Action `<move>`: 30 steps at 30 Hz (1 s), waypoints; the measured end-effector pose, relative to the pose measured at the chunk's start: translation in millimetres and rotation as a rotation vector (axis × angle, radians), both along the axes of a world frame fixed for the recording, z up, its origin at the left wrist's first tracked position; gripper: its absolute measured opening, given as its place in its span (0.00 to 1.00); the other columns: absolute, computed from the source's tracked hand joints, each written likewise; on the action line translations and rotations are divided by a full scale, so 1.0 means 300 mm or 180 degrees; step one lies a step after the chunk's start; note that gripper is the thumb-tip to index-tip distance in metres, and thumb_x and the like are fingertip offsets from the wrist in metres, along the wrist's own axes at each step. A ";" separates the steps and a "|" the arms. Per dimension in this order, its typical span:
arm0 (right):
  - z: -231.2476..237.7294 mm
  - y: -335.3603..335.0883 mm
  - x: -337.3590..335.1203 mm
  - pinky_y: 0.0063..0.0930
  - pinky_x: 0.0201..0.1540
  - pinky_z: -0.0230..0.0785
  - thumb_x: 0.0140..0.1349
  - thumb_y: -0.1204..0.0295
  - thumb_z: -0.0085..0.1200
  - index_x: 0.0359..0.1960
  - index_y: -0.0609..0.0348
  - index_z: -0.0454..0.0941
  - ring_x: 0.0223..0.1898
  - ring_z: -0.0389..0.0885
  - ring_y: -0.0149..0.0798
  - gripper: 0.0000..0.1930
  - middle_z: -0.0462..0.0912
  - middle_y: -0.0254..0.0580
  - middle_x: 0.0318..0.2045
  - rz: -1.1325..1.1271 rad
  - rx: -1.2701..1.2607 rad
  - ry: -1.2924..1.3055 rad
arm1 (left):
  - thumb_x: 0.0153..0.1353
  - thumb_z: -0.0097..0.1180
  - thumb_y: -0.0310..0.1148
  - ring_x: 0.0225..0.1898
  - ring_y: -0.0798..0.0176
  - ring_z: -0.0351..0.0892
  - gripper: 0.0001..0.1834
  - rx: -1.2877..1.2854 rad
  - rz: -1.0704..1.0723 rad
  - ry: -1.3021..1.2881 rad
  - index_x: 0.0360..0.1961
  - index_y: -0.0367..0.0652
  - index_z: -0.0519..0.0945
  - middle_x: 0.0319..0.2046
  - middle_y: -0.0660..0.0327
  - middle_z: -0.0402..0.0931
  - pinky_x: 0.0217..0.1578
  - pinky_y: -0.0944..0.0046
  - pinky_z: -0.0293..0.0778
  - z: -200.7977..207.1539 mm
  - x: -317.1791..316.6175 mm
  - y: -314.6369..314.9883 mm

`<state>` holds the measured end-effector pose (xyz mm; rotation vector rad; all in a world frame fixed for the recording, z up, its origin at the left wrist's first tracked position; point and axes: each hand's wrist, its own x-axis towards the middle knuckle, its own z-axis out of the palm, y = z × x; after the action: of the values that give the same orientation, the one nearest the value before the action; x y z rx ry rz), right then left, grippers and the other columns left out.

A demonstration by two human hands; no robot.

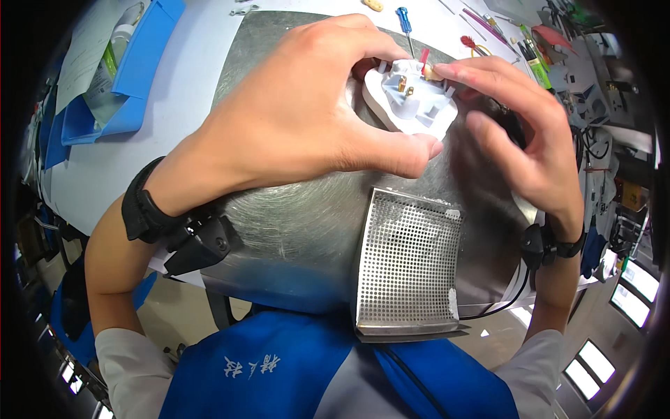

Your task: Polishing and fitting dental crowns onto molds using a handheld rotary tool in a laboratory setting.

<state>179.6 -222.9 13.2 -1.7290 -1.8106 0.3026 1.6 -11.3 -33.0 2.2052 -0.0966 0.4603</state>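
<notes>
A white dental model (415,112) is held above the metal plate, tilted toward me. My left hand (293,115) is closed around its left side, thumb on the near edge and fingers behind. Two small brass-coloured pins (403,84) stand up from its middle. At the model's far right is a small yellowish piece (430,72), with a narrow red piece (423,57) beside it. My right hand (534,136) is at the right side, an extended fingertip touching near the yellowish piece. Its thumb is apart from the model. The model's underside is hidden.
Below my hands, a perforated metal tray (408,262) rests at the near edge of the scratched metal plate (279,223). A blue-handled screwdriver (405,22) lies beyond the model. A blue bin (150,52) stands at the far left; several slim tools lie at the far right.
</notes>
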 end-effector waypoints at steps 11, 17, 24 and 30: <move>-0.072 0.028 -0.032 0.37 0.47 0.81 0.44 0.82 0.74 0.55 0.63 0.89 0.43 0.89 0.48 0.30 0.90 0.47 0.44 -0.0330 0.0418 -0.1457 | 0.49 0.78 0.36 0.46 0.64 0.78 0.30 -0.0411 -0.0235 0.0257 0.53 0.33 0.86 0.45 0.60 0.78 0.48 0.64 0.74 0.008 -0.016 0.018; -0.010 0.024 -0.042 0.36 0.53 0.80 0.52 0.82 0.73 0.56 0.65 0.89 0.46 0.89 0.46 0.25 0.91 0.47 0.45 -0.0357 -0.0028 -0.0411 | 0.46 0.81 0.32 0.54 0.57 0.81 0.36 -0.0142 -0.0338 -0.0028 0.59 0.33 0.84 0.52 0.55 0.79 0.56 0.62 0.77 -0.009 -0.008 0.025; -0.022 0.047 -0.060 0.32 0.50 0.78 0.64 0.80 0.70 0.47 0.68 0.90 0.43 0.88 0.40 0.10 0.91 0.46 0.42 -0.0886 -0.0153 0.0006 | 0.50 0.84 0.36 0.59 0.50 0.79 0.40 0.0344 -0.0218 -0.0389 0.64 0.34 0.82 0.57 0.51 0.76 0.60 0.56 0.77 -0.034 0.000 0.003; -0.025 0.079 -0.121 0.30 0.43 0.78 0.64 0.81 0.69 0.45 0.68 0.90 0.37 0.87 0.39 0.09 0.89 0.45 0.37 -0.1138 0.0058 -0.0623 | 0.54 0.83 0.41 0.55 0.49 0.79 0.36 0.0584 -0.0113 -0.0418 0.59 0.33 0.83 0.53 0.53 0.77 0.58 0.54 0.77 -0.048 0.011 0.004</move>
<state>143.3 -199.1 5.8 -2.0852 -1.5844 -0.0322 5.0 -10.0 -47.4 2.3466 -0.2572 0.5965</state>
